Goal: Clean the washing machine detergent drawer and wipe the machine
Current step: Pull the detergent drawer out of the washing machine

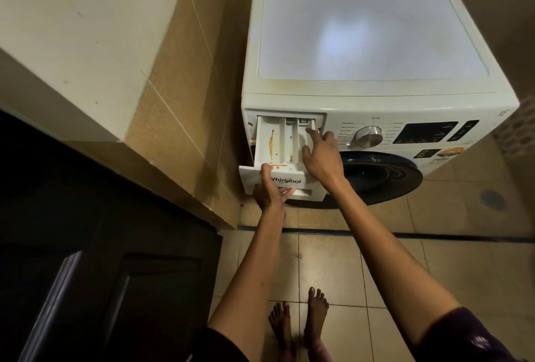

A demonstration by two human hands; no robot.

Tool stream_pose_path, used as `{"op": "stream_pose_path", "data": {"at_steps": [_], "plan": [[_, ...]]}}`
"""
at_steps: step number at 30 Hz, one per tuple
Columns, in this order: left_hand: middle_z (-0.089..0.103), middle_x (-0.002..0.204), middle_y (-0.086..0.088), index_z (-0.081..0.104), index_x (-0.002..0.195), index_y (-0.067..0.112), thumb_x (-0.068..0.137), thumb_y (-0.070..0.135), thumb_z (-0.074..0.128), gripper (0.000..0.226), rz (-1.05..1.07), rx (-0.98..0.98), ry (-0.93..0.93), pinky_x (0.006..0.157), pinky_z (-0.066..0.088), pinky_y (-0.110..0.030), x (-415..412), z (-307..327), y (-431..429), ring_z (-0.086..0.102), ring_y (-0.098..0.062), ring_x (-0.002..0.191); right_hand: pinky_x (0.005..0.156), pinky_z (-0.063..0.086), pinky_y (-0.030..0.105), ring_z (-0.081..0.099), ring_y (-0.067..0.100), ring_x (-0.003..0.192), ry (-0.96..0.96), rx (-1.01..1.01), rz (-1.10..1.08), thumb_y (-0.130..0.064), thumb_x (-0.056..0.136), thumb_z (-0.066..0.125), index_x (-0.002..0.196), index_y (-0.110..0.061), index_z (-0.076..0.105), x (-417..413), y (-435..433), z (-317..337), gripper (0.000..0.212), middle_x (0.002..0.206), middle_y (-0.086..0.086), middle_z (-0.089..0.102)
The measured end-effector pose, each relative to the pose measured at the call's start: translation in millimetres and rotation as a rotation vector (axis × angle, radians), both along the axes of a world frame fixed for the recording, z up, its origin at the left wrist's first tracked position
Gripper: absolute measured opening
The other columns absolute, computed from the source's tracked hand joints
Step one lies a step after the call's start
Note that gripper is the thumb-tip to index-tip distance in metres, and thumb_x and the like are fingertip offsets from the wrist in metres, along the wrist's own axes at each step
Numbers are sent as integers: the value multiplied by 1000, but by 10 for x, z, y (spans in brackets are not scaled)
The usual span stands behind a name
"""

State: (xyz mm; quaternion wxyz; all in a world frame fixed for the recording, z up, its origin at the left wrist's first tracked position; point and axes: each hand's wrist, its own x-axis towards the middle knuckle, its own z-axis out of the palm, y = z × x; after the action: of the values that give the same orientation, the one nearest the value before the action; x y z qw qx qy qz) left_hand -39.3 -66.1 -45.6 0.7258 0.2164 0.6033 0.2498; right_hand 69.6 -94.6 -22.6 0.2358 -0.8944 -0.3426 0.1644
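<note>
Nearby, tiled wall; left hand grips drawer; right hand, fingers straight, reaches inside.

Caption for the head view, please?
Left hand holds the open stained drawer while right hand reaches into its back.

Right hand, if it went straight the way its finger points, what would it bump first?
Probably the small grey tab at the back of the detergent drawer, right ahead of the right hand. Depth is hard to judge here.
</note>
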Motion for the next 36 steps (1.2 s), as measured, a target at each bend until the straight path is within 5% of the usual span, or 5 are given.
{"op": "stream_pose_path", "data": {"at_steps": [7,13,20,29,36], "plan": [[64,97,-17,57,115,2,82,34,59,46,2,15,33,62,58,-30,21,-14,9,64,-29,83,101,37,47,36,38,131,38,-171,66,-40,98,34,149,-20,15,88,172,-82,58,145,22,29],[62,93,-13,57,115,3,83,32,58,43,4,21,23,66,58,-34,25,-55,24,63,-28,82,99,38,46,36,38,130,8,-262,50,-52,95,36,148,-18,20,174,348,-183,65,145,22,29],[64,94,-16,59,114,4,82,34,58,44,-7,33,44,60,59,-31,26,-70,37,64,-27,77,94,42,43,47,37,120,-6,-230,-1,-24,90,47,145,-18,28,177,413,-188,58,135,22,43],[61,97,-17,56,112,2,82,30,57,41,-5,-11,67,60,58,-32,-238,15,-168,62,-26,75,73,47,38,58,35,100,27,-166,-23,-22,89,50,142,-19,30,-51,200,-199,57,111,18,60],[60,93,-15,54,109,5,84,31,55,36,-15,-13,113,65,57,-36,-614,126,-397,61,-26,73,85,52,43,58,32,104,97,-131,-80,-27,89,54,145,-23,26,-462,-101,-169,63,116,17,56]]}}
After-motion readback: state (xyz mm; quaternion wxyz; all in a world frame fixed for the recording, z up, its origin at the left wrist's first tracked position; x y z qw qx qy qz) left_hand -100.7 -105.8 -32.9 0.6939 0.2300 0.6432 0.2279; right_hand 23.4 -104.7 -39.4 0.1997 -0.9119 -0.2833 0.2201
